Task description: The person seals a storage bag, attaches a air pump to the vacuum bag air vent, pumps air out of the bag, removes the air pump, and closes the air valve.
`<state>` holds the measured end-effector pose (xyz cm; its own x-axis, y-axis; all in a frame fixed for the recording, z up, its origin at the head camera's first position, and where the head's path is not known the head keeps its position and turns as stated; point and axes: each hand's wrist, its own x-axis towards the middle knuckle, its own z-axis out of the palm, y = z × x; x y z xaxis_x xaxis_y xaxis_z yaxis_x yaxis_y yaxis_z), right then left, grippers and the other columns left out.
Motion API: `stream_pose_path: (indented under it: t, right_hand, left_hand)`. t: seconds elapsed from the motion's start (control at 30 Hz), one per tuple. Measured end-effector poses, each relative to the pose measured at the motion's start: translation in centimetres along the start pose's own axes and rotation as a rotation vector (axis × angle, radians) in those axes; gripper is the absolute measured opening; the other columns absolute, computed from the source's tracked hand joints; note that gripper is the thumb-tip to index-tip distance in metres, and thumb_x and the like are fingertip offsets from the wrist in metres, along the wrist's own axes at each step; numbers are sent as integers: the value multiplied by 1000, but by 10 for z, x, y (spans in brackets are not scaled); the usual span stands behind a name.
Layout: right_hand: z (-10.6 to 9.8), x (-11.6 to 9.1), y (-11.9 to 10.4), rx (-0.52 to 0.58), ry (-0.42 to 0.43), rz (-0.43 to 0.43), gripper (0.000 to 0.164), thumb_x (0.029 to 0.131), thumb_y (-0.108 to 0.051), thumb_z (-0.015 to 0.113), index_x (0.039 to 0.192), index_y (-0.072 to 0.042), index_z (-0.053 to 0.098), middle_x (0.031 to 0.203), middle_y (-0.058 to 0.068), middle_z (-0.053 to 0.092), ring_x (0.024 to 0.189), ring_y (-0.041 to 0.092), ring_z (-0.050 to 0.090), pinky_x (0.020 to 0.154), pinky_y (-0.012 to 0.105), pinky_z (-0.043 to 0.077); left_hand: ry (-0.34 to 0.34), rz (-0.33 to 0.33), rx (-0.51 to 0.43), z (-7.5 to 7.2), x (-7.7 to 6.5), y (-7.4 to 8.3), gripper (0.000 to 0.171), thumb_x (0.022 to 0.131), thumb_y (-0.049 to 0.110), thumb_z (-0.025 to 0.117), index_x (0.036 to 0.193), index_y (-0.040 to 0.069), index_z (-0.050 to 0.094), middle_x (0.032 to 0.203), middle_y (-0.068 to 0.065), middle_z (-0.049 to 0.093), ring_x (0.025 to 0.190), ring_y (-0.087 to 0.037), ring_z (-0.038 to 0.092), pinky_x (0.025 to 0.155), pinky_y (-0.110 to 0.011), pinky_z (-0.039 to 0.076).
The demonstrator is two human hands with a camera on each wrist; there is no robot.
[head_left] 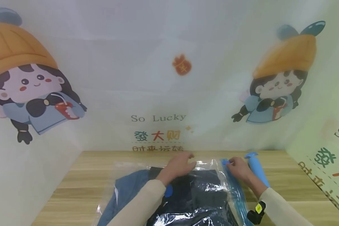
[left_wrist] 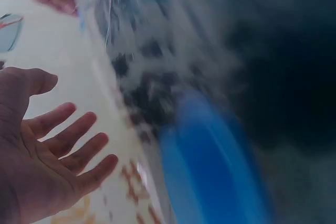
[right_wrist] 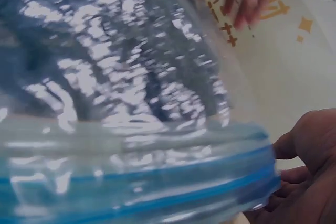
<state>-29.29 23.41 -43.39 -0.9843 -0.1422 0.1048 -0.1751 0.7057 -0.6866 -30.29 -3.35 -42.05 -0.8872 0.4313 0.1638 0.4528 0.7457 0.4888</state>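
Note:
A clear vacuum storage bag lies flat with dark and blue folded clothes inside. Along its right side runs a blue zip seal, also large in the right wrist view. My right hand pinches the seal's far end at a small blue slider; in the right wrist view thumb and fingers close round that corner. Over the bag's far edge is my left hand, its fingers spread and holding nothing. A round blue valve shows beside the left sleeve.
A blue hand pump lies on the wooden table, just right of the right hand. A printed cloth backdrop rises behind the table and along both sides. A black device with a yellow mark is on the right wrist.

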Motion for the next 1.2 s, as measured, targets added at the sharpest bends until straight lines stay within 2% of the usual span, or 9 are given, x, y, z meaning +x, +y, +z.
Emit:
stream_pose_path:
  t: [0.1, 0.2, 0.37, 0.53, 0.63, 0.73, 0.93, 1.07, 1.2]
  right_hand:
    - [2, -5, 3, 53, 41, 19, 34, 100, -5, 54, 117, 24, 53, 106, 36, 62, 98, 48, 62, 80, 53, 54]
    - [4, -10, 5, 115, 75, 45, 31, 101, -5, 55, 118, 21, 53, 102, 29, 64, 93, 42, 63, 76, 49, 55]
    - [7, -14, 5, 186, 128, 69, 27, 101, -4, 57, 115, 19, 56, 91, 18, 65, 82, 28, 62, 68, 36, 52]
    - [8, -16, 3, 223, 156, 67, 24, 101, -4, 59, 109, 18, 59, 83, 10, 61, 74, 19, 55, 61, 27, 47]
    - [6, -17, 2, 241, 150, 69, 25, 102, -8, 61, 108, 16, 60, 83, 8, 61, 73, 17, 53, 59, 26, 45]
    - [4, -18, -2, 249, 140, 84, 25, 102, -14, 63, 106, 11, 62, 80, 5, 60, 71, 17, 52, 58, 26, 44]
    - [3, -18, -6, 307, 110, 107, 25, 102, -22, 66, 97, 2, 64, 76, 2, 56, 70, 17, 49, 58, 27, 42]
    - [5, -14, -9, 321, 109, 93, 27, 102, -26, 66, 92, 0, 64, 77, 2, 56, 71, 18, 49, 61, 29, 41]
    - [7, -7, -15, 350, 115, 75, 29, 100, -27, 68, 92, 0, 65, 80, 3, 58, 74, 19, 50, 64, 30, 42]
  left_hand:
    - [-6, 10, -35, 22, 20, 15, 40, 99, 23, 60, 133, 1, 60, 130, -13, 64, 119, -29, 60, 100, -40, 48]
    - [-14, -2, -60, 41, 35, 29, 42, 99, 22, 59, 136, 1, 57, 132, -13, 62, 122, -27, 58, 102, -37, 46]
    - [-38, -42, -76, 55, 46, 51, 40, 102, 24, 56, 137, 3, 57, 131, -11, 63, 122, -23, 58, 102, -34, 45]
    - [-51, -19, -56, 56, 51, 68, 27, 105, 24, 55, 124, 8, 66, 111, -3, 70, 102, -15, 65, 87, -29, 52]
    - [-47, -46, -57, 57, 51, 72, 20, 105, 25, 56, 114, 13, 69, 93, 4, 67, 85, -11, 63, 73, -28, 51]
    - [-29, -84, -91, 57, 50, 72, 16, 105, 27, 57, 107, 16, 69, 86, 6, 63, 74, -10, 58, 65, -28, 49]
    - [42, -102, -174, 56, 51, 72, 11, 101, 25, 65, 99, 17, 72, 93, 5, 68, 83, -10, 63, 69, -28, 51]
    - [93, -83, -233, 51, 50, 69, 9, 97, 19, 68, 91, 15, 73, 86, 6, 67, 77, -9, 61, 66, -26, 50]
    - [135, -70, -231, 42, 50, 65, 9, 95, 16, 70, 87, 15, 73, 83, 6, 67, 76, -9, 61, 66, -25, 49]
